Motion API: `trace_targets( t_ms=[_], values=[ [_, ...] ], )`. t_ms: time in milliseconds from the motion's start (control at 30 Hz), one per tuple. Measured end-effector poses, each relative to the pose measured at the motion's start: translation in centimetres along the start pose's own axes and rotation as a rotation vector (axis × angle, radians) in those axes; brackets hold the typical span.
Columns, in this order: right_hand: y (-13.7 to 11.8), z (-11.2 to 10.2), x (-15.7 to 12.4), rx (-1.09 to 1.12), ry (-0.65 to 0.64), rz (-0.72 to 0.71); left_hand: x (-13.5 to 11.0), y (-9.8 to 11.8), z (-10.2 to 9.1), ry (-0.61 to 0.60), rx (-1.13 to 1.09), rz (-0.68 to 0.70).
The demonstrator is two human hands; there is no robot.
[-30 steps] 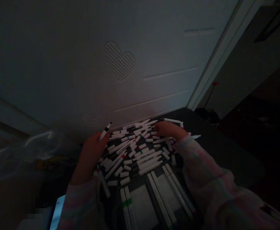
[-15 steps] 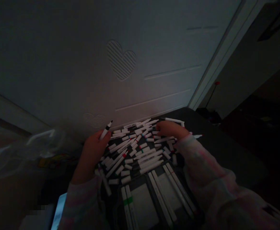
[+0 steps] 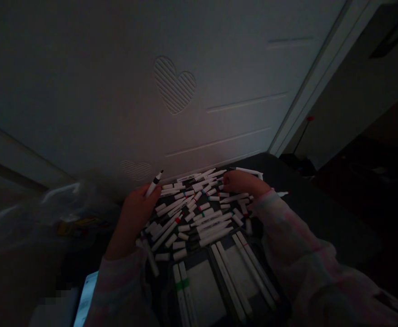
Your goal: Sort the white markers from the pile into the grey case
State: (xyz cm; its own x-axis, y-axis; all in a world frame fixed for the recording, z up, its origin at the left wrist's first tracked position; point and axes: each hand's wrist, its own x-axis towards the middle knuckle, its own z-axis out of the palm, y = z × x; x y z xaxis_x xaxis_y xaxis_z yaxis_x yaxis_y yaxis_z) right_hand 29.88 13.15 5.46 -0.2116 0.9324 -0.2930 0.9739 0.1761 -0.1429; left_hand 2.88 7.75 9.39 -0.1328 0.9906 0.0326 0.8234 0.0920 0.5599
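My left hand [image 3: 139,204] is closed around an uncapped white marker [image 3: 154,183], its dark tip pointing up beside a black band. My right hand [image 3: 241,182] is over the far right part of the marker pile, fingers curled together; whatever is in them is hidden. Between the hands lie several loose white markers [image 3: 212,219] and several loose caps [image 3: 179,255] with coloured ends, spread on a dark surface. Nearer to me sits a dark marker case [image 3: 210,254], with several capped markers [image 3: 226,278] lying lengthwise in its compartments.
A pale door panel [image 3: 219,81] with carved hearts rises just behind the pile. At lower left is a lit screen [image 3: 86,295], with clear plastic [image 3: 62,200] above it. The dark padded surface [image 3: 308,218] extends to the right.
The left hand with its marker has shifted very slightly right in view, along with the whole scene. My right hand stays at the same spot in the pile.
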Motion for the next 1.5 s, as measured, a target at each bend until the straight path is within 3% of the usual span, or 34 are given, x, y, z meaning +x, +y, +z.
trace_targets(
  t_ms=[633, 1000, 1500],
  values=[
    [0.7, 0.3, 0.6, 0.008, 0.027, 0.118, -0.1, -0.3, 0.0, 0.002, -0.011, 0.044],
    [0.4, 0.5, 0.9, 0.064, 0.018, 0.029, 0.1, -0.5, 0.2, 0.005, -0.002, 0.042],
    [-2.0, 1.5, 0.4, 0.003, 0.078, -0.022, -0.1, -0.2, 0.0, 0.0, -0.018, 0.015]
  ],
)
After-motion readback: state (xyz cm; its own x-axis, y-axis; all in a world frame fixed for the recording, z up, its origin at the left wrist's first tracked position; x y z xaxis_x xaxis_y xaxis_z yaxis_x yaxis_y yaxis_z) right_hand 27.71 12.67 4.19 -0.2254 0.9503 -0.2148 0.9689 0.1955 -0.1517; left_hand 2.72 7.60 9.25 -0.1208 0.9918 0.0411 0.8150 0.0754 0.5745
